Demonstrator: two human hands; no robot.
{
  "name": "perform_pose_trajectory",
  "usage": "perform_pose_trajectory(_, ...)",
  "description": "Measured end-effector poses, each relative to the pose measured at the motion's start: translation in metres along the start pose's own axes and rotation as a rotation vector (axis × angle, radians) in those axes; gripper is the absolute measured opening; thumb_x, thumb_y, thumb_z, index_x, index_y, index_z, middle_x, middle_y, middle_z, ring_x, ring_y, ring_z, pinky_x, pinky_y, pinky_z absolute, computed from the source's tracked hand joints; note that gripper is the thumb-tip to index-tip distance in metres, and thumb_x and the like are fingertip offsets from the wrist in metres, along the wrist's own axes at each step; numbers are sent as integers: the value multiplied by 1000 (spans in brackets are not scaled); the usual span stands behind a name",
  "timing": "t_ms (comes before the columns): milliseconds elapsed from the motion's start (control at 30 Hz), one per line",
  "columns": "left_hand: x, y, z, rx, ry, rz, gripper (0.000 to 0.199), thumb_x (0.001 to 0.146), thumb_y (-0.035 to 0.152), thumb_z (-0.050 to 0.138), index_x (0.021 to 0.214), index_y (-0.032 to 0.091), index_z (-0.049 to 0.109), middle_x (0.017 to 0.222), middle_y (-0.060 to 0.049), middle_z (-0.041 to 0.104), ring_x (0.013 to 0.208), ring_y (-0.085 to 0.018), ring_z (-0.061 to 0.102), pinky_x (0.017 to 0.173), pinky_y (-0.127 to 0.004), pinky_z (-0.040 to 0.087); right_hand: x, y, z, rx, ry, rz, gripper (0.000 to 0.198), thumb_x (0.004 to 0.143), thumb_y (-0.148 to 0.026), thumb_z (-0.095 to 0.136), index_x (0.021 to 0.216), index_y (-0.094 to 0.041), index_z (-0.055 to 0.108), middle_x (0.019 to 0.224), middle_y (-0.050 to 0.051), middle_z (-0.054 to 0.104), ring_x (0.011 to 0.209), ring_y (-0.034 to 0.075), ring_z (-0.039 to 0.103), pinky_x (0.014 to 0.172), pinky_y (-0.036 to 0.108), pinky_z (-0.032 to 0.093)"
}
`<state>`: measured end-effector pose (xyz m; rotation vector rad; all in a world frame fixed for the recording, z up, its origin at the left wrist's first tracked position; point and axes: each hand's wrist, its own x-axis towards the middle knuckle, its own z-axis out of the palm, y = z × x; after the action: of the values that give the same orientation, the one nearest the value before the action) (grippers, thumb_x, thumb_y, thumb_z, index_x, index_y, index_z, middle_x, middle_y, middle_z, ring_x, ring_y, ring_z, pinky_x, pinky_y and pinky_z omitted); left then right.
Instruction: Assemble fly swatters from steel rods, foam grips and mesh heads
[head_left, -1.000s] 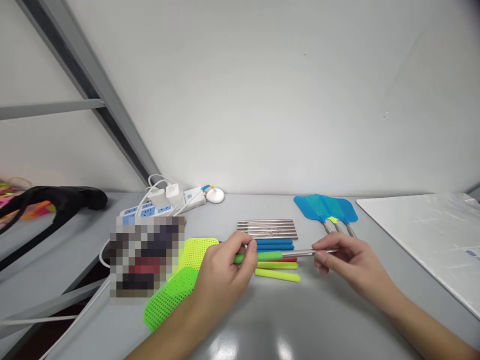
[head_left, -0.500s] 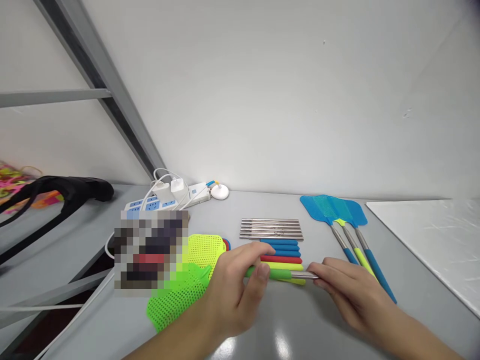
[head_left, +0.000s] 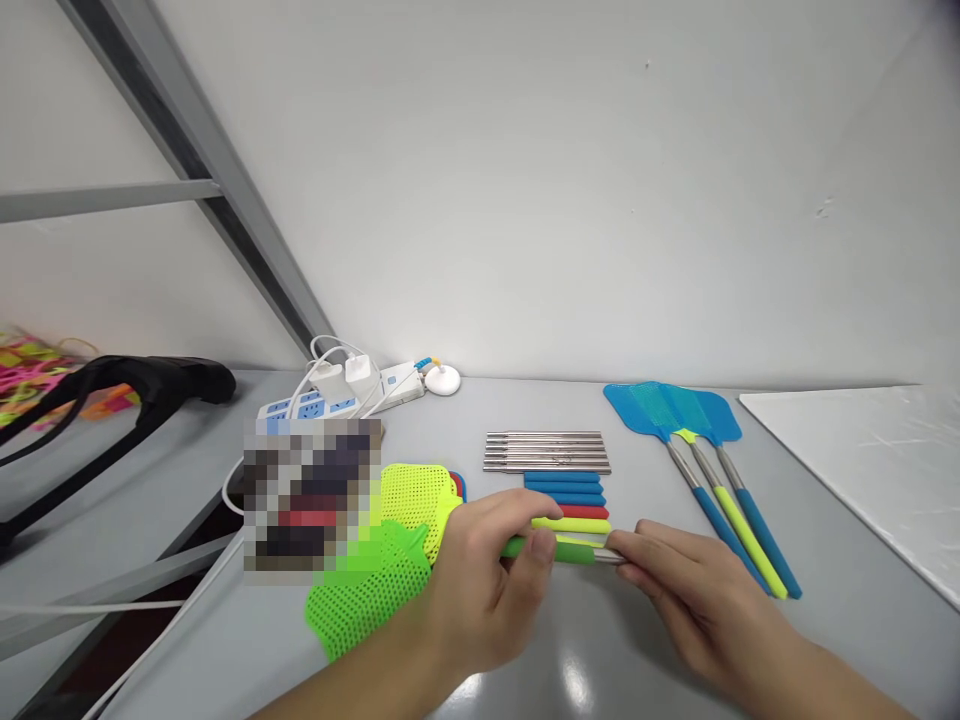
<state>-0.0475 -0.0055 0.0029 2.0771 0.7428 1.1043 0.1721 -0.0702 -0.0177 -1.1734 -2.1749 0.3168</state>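
My left hand [head_left: 487, 585] is closed around a green handle grip [head_left: 575, 552], thumb in front and index finger over the top. From the grip's right end comes a thin metal rod [head_left: 604, 556], which my right hand [head_left: 697, 605] pinches between thumb and fingers. Only a short length of metal shows between them; the rod's far end is hidden in my right hand. Just behind lie blue, red and yellow grips [head_left: 566, 499] in a row. Beside my left forearm, partly covered by it, rests a green mesh swatter head [head_left: 367, 590], with a yellow one [head_left: 414, 495] behind it.
Several metal rods [head_left: 547, 452] lie side by side behind the grips. Three fly swatters [head_left: 721, 490] with blue heads lie at right, near a white board [head_left: 847, 450]. A power strip [head_left: 311, 410] with cables, a pixelated patch, and a black strap-like object [head_left: 172, 378] are at left.
My right hand has come closer to my left, and less of the metal rod shows between it and the green grip. The whole view has shifted slightly.
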Motion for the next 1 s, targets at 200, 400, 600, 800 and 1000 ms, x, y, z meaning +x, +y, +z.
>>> perform_pose_trajectory(200,3,2,2,93,-28,17,24,92,35,48,90,16,63,64,1,53,52,-11,46,50,-25,35,4,7,-6,33,-25,47,26,96,-13,42,116,-24,54,73,0,54,61,14,51,55,25,38)
perform_pose_trajectory(400,0,5,14,239,-152,42,23,90,24,46,105,15,60,88,-7,63,79,-19,59,69,-32,48,7,21,-16,-180,-57,54,19,97,-23,46,110,-24,59,86,5,63,74,18,58,67,31,44)
perform_pose_trajectory(600,0,26,8,242,-362,68,45,89,32,56,130,17,47,113,-10,61,102,-24,60,88,-38,51,4,25,-11,-430,73,-140,28,93,-18,51,116,-28,62,99,5,66,88,21,58,84,41,35)
perform_pose_trajectory(800,-10,34,-63,421,-168,-17,37,96,33,49,132,24,47,130,-8,55,123,-23,49,106,-40,40,-1,40,-21,-404,473,58,24,93,-32,52,109,-31,69,82,4,52,75,21,51,71,37,38)
perform_pose_trajectory(1000,-76,-11,-94,600,107,-310,53,93,45,53,138,20,39,134,-14,49,126,-31,45,106,-51,36,-7,29,-21,-249,553,150,16,92,-36,53,100,-29,66,81,3,60,80,23,57,66,35,41)
